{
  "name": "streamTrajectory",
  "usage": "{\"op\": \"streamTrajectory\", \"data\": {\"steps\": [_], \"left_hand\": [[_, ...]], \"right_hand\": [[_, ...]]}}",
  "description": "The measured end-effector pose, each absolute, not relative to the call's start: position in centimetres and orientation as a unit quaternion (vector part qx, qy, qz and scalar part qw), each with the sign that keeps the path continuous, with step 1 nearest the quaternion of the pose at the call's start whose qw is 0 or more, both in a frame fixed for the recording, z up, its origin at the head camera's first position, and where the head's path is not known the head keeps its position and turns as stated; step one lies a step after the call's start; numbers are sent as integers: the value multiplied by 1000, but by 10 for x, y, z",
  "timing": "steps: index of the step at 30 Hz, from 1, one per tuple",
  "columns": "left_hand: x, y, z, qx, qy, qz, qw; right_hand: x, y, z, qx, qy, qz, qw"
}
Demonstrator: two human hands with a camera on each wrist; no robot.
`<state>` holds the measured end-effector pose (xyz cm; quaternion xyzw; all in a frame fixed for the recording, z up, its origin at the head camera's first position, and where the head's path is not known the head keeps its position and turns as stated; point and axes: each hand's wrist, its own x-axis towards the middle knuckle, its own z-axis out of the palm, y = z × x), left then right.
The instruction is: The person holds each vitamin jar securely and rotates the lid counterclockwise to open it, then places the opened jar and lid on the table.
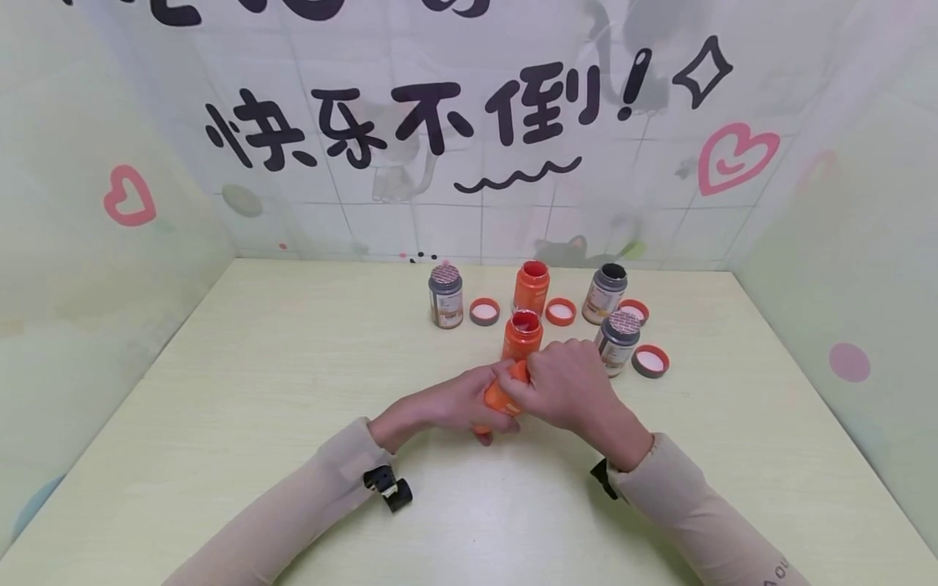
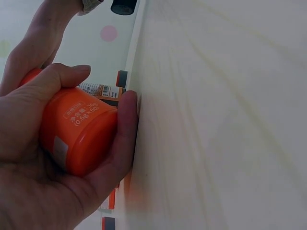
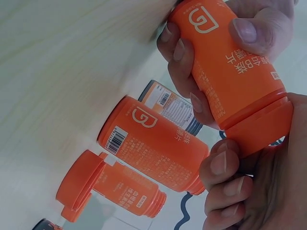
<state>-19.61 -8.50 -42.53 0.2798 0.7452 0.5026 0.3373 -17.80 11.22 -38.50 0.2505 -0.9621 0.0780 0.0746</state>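
Note:
My left hand (image 1: 469, 403) is wrapped around the body of an orange bottle (image 1: 502, 400), which leans at a slant low over the table. Its base end shows in the left wrist view, where the left thumb and fingers curl about the orange bottle (image 2: 79, 120). The right hand (image 1: 575, 387) grips the orange cap (image 3: 264, 124) at the bottle's upper end, fingers curled along its edge. The cap still sits over the neck. Right behind the hands stands an uncapped orange bottle (image 1: 522, 338), its red mouth facing up.
Farther back are another uncapped orange bottle (image 1: 532, 289) and grey bottles (image 1: 447, 301), two of them at the right (image 1: 606, 295). Loose caps (image 1: 560, 311) lie beside them, one a grey-and-orange cap (image 1: 650, 360) at far right. Printed walls enclose the pale table (image 1: 293, 342).

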Motion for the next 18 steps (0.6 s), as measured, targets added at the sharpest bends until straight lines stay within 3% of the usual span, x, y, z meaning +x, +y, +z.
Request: {"op": "streamTrajectory", "data": {"steps": [18], "left_hand": [[-197, -91, -424, 283, 758, 484, 334]], "right_hand": [[-178, 110, -387, 254, -960, 72, 91]]}}
